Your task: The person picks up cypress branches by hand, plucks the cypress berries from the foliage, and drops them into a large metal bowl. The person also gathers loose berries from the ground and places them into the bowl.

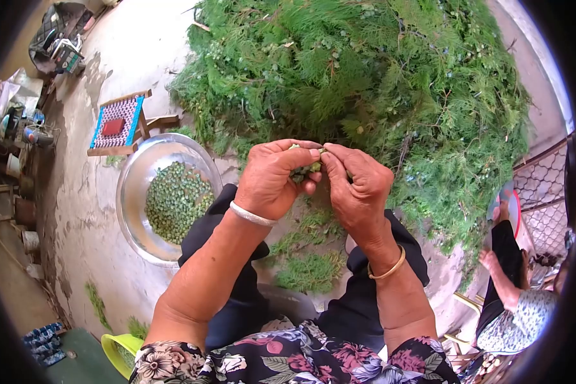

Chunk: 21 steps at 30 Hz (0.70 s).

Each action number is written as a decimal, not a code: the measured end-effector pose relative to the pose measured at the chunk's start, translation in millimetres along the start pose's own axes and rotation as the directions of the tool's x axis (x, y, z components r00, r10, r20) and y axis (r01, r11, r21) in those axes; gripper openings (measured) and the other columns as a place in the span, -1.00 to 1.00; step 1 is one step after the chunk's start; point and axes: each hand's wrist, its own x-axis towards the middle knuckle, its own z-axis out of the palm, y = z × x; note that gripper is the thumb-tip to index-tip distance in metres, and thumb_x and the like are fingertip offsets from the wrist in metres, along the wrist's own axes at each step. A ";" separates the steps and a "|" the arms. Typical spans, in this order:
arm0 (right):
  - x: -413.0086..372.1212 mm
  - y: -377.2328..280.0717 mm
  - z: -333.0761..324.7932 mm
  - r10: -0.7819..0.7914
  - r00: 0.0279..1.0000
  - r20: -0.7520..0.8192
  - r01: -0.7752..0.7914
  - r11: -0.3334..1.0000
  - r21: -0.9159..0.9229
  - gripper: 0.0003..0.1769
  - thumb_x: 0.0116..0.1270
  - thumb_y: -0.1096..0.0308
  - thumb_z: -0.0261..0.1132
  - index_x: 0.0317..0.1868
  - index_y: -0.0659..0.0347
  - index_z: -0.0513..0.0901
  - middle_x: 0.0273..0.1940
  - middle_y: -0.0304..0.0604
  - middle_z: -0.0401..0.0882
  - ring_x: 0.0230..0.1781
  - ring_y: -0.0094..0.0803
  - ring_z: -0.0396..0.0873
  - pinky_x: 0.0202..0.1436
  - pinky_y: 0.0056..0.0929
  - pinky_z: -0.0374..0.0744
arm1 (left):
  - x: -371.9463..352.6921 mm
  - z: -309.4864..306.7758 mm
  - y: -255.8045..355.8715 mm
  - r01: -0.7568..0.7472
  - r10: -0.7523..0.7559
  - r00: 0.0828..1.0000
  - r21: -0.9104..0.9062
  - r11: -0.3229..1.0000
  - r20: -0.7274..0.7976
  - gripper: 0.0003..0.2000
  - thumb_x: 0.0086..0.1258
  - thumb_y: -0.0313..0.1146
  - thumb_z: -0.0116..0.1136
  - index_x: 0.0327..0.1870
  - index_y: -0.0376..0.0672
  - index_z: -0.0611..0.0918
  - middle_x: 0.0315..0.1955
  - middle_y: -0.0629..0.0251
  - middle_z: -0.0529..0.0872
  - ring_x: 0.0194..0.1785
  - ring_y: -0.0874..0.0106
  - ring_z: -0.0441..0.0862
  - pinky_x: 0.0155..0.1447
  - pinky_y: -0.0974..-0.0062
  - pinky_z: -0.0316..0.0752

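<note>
My left hand (274,180) is curled around several small green cones (306,171), which show between thumb and fingers. The thumb and forefinger of my right hand (363,185) are pinched together at my left fingertips, on a tiny green piece that looks like another cone. Both hands are held over my lap, in front of a large heap of green conifer branches (352,83). To the left of my knee stands a wide metal basin (129,214), with many loose green cones (178,201) in its bottom.
A low woven stool (117,123) carrying a red object stands behind the basin. A yellow-green container (116,352) is at lower left. Another person (515,313) sits at right, one hand near a red-rimmed basin (516,221). Clutter lines the left wall.
</note>
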 end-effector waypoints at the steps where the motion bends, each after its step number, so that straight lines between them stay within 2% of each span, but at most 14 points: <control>1: -0.4 -0.2 -0.3 -0.019 1.000 -0.005 0.019 1.000 -0.011 -0.86 0.08 0.58 0.30 -0.29 0.35 0.62 -0.47 -0.04 0.60 -0.51 -0.16 0.54 -0.40 -0.34 0.51 | 0.5 -1.0 -1.1 0.000 0.000 1.000 -0.002 1.000 -0.015 -0.86 0.26 -0.54 0.12 -0.18 -0.36 0.56 -0.40 0.24 0.63 -0.47 0.45 0.56 -0.47 0.57 0.45; 5: -2.0 -1.8 -2.2 -0.069 0.998 0.006 0.069 0.996 -0.064 -0.85 0.08 0.60 0.29 -0.29 0.33 0.60 -0.48 -0.07 0.58 -0.55 -0.21 0.52 -0.44 -0.36 0.49 | 2.3 0.0 -3.8 0.000 0.000 1.000 -0.017 1.000 -0.020 -0.88 0.26 -0.54 0.11 -0.21 -0.34 0.56 -0.41 0.25 0.63 -0.47 0.46 0.56 -0.47 0.56 0.46; 8: -2.6 -3.2 -0.6 -0.067 0.997 -0.024 0.067 0.998 -0.003 -0.85 0.08 0.62 0.28 -0.29 0.31 0.58 -0.49 -0.09 0.57 -0.58 -0.24 0.50 -0.48 -0.37 0.47 | 1.9 3.0 -5.1 -0.013 0.014 1.000 -0.067 0.998 0.009 -0.88 0.26 -0.54 0.10 -0.21 -0.32 0.56 -0.41 0.26 0.62 -0.47 0.46 0.57 -0.47 0.55 0.47; 11: -2.7 -5.1 -2.4 0.024 1.000 0.006 -0.024 0.997 0.067 -0.87 0.09 0.64 0.27 -0.32 0.31 0.57 -0.49 -0.09 0.56 -0.59 -0.27 0.52 -0.51 -0.42 0.47 | -0.3 7.2 -4.7 -0.018 0.022 0.999 -0.108 0.994 0.032 -0.87 0.27 -0.53 0.10 -0.19 -0.31 0.55 -0.41 0.26 0.62 -0.46 0.45 0.57 -0.46 0.54 0.48; 13: -1.4 -7.2 -4.6 -0.005 1.000 0.001 0.005 0.996 0.094 -0.93 0.15 0.61 0.26 -0.33 0.32 0.57 -0.52 -0.14 0.57 -0.60 -0.43 0.53 -0.52 -0.51 0.49 | 2.4 5.7 -7.7 -0.014 0.014 1.000 -0.107 0.994 0.003 -0.89 0.24 -0.53 0.14 -0.24 -0.32 0.56 -0.45 0.27 0.60 -0.45 0.45 0.56 -0.47 0.52 0.47; 14: -2.0 -9.0 -5.5 -0.004 1.000 0.002 0.004 0.996 0.093 -0.93 0.15 0.61 0.26 -0.33 0.32 0.57 -0.52 -0.14 0.57 -0.60 -0.43 0.53 -0.52 -0.51 0.49 | 3.7 4.7 -8.4 -0.012 0.012 1.000 -0.109 0.994 0.003 -0.89 0.24 -0.53 0.14 -0.24 -0.32 0.56 -0.45 0.27 0.60 -0.45 0.45 0.56 -0.47 0.52 0.47; 16: -4.4 -13.4 -7.5 0.288 0.950 0.119 -0.312 0.873 0.376 -0.98 0.23 0.57 0.23 -0.33 0.35 0.56 -0.52 -0.22 0.58 -0.57 -0.59 0.52 -0.52 -0.60 0.49 | 5.7 2.2 -9.1 0.027 -0.023 0.999 -0.158 0.987 0.028 -0.88 0.25 -0.55 0.12 -0.21 -0.31 0.54 -0.44 0.25 0.60 -0.45 0.44 0.56 -0.44 0.51 0.48; 17: -3.4 -15.0 -10.2 0.291 0.949 0.119 -0.315 0.872 0.375 -0.98 0.23 0.57 0.23 -0.33 0.35 0.56 -0.52 -0.22 0.58 -0.57 -0.59 0.52 -0.52 -0.60 0.49 | 7.2 2.1 -9.8 0.030 -0.026 0.999 -0.158 0.987 0.027 -0.88 0.25 -0.55 0.12 -0.21 -0.31 0.54 -0.44 0.25 0.60 -0.45 0.44 0.56 -0.44 0.51 0.48; 19: -0.5 -15.8 -17.7 0.414 0.886 0.211 -0.464 0.757 0.460 -0.94 0.27 0.52 0.21 -0.32 0.35 0.57 -0.51 -0.28 0.57 -0.56 -0.67 0.48 -0.56 -0.67 0.45 | 9.8 2.4 -10.5 0.022 -0.016 0.999 -0.241 0.970 0.027 -0.86 0.25 -0.54 0.10 -0.18 -0.31 0.52 -0.42 0.21 0.59 -0.43 0.45 0.53 -0.41 0.53 0.44; 20: 0.4 -12.1 -21.4 0.416 0.884 0.212 -0.466 0.756 0.461 -0.94 0.27 0.52 0.21 -0.32 0.35 0.57 -0.51 -0.28 0.57 -0.56 -0.67 0.48 -0.56 -0.67 0.45 | 9.9 1.9 -9.5 0.024 -0.019 1.000 -0.240 0.970 0.025 -0.86 0.25 -0.54 0.10 -0.18 -0.31 0.52 -0.42 0.21 0.59 -0.43 0.45 0.53 -0.41 0.53 0.44; 21: 2.4 -6.1 -26.9 0.542 0.780 0.314 -0.600 0.504 0.621 -0.93 0.27 0.50 0.22 -0.31 0.34 0.57 -0.52 -0.28 0.57 -0.59 -0.66 0.46 -0.58 -0.68 0.43 | 9.0 1.4 -7.5 0.048 -0.044 0.999 -0.275 0.960 0.019 -0.81 0.25 -0.54 0.10 -0.12 -0.30 0.50 -0.39 0.21 0.59 -0.42 0.47 0.50 -0.42 0.57 0.41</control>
